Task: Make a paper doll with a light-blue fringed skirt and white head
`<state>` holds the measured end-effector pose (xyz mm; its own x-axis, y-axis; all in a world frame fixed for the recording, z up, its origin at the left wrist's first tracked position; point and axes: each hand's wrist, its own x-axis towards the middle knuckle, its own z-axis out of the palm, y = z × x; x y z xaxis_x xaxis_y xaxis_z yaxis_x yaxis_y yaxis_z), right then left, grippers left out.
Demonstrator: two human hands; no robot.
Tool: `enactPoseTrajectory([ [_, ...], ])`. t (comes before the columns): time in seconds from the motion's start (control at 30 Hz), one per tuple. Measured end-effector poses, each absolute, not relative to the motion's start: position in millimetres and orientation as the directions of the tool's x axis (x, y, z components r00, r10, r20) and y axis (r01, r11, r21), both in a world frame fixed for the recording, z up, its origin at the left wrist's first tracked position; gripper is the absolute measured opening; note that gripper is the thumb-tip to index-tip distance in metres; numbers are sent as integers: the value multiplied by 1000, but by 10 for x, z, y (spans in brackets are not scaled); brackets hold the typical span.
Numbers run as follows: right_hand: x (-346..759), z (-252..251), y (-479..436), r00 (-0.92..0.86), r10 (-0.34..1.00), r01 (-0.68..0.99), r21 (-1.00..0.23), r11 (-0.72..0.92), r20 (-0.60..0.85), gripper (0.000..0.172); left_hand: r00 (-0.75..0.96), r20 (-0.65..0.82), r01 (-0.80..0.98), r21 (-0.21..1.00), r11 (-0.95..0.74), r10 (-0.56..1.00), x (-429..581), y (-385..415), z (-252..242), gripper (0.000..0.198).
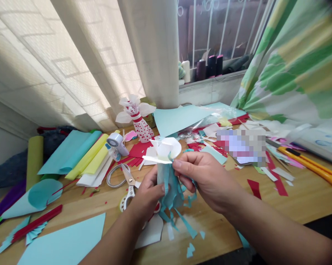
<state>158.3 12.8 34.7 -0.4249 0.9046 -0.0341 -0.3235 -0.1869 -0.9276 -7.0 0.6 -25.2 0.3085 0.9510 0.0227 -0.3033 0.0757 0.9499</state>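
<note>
Both my hands hold a paper flower [164, 151] over the wooden table [293, 198]. It has white petals on top and a light blue fringed wrap [173, 197] hanging below. My left hand [147, 194] is closed round the lower stem from the left. My right hand [203, 176] pinches the blue wrap just under the petals, thumb and forefinger pressed together. White-handled scissors [128, 186] lie on the table just left of my left hand.
A finished white flower in a red spotted wrap [138, 119] stands at the back. Rolled coloured paper [80, 152], a tape dispenser [117, 143], a blue paper cone [33, 200], blue sheets [179, 117] and many scraps cover the table. A yellow utility knife [309, 163] lies right.
</note>
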Motion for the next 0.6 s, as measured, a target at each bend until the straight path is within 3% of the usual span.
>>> enactPoseTrajectory([
  [0.23,1587,356,155,-451,890,-264,-941,-210,-72,40,328,40,-283,957,58,944,-66,5,-286,40],
  [0.6,1514,300,105,-444,885,-208,-944,-255,-141,36,323,4,-293,951,96,946,-80,24,-256,53],
])
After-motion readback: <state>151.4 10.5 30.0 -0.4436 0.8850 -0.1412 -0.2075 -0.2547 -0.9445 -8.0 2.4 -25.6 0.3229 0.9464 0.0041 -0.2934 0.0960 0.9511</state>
